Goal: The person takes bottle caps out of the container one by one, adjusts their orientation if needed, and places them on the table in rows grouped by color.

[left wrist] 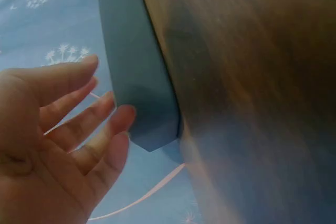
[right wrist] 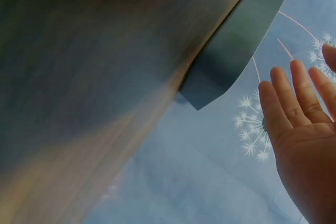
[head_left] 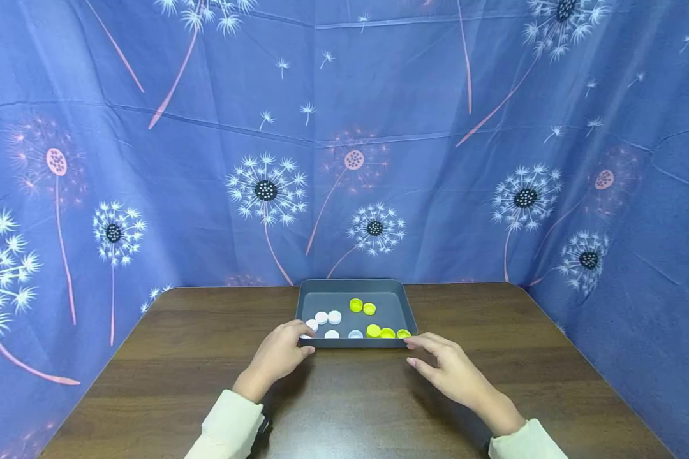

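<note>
A dark grey tray (head_left: 353,343) stands on the table, holding several white bottle caps (head_left: 335,317) toward its left and several yellow bottle caps (head_left: 356,305) toward its right. One paler, whitish cap (head_left: 355,334) lies near the front middle. At the tray's front left corner is my left hand (head_left: 278,352), fingers loosely bent over the rim; its wrist view shows the fingertips (left wrist: 126,113) at the tray wall (left wrist: 139,66). My right hand (head_left: 450,373) is by the front right corner, fingers extended; its wrist view shows them apart from the tray wall (right wrist: 228,51). Neither hand grips anything.
The brown wooden table (head_left: 356,408) extends in front of the tray and to both sides. Behind it hangs a blue cloth (head_left: 436,172) with dandelion prints, which also runs along the left and right sides. The tray stands near the table's far edge.
</note>
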Tool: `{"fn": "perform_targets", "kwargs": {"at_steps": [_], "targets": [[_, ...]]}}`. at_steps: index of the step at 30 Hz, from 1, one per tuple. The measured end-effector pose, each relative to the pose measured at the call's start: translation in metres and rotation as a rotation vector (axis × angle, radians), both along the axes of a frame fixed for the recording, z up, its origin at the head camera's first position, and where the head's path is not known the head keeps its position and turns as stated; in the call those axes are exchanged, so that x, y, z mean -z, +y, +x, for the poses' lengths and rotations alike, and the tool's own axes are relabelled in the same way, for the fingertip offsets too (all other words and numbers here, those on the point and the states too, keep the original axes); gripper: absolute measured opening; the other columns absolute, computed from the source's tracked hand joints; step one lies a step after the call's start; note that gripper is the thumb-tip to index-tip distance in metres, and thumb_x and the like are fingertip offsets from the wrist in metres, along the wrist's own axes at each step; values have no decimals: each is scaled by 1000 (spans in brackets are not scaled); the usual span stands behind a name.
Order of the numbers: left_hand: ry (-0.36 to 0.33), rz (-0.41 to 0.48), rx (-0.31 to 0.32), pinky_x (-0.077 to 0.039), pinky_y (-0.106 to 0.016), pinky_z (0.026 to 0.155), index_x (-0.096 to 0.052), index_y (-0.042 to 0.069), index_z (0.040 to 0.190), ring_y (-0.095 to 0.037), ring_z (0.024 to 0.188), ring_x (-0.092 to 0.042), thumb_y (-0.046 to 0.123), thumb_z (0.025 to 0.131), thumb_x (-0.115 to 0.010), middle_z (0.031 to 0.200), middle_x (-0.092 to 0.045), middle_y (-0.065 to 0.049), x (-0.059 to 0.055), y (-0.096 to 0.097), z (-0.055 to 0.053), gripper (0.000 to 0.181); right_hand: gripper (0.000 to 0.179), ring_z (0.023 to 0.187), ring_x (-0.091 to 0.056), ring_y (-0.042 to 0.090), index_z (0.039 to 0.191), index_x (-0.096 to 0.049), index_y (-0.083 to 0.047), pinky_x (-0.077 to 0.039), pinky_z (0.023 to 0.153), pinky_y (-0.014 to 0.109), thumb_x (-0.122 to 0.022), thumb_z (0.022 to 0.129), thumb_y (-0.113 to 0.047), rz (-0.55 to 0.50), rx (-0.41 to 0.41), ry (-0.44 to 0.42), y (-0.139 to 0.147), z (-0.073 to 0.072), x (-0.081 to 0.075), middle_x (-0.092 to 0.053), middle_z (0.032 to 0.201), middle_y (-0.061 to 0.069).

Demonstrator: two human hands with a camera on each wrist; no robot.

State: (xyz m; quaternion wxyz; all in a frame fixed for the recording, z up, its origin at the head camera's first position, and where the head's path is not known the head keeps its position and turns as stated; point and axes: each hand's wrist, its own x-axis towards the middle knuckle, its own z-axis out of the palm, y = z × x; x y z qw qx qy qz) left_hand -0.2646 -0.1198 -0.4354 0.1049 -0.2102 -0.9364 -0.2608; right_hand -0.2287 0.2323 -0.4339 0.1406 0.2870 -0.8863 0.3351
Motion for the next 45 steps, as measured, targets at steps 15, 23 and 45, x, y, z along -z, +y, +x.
{"fn": "perform_targets", "kwargs": {"at_steps": [15,23,45], "targets": [[58,72,12,-58,-39,79,-75,0,88,-25,88,-72,-8,80,-74,87,-74,-7,8,2,-14,12,27,99,-67,10,113,-72,-14,-58,82,38,-75,87,-7,-51,26,44,-7,-9,-2,-68,107,-13],[81,44,5,-58,-40,77,-77,4,80,-23,81,-70,-2,80,-78,81,-73,-4,6,1,-18,5,26,92,-66,12,115,-71,-9,-58,80,36,-73,89,-7,-30,26,15,-14,-24,-7,-70,106,0],[44,18,14,-57,-37,76,-74,9,76,-17,80,-67,-1,82,-76,81,-71,0,6,-1,-21,12,14,70,-61,9,90,-77,-8,-53,65,31,-81,81,-17,296,203,-170,-48,-77,-19,-70,77,-4]]}}
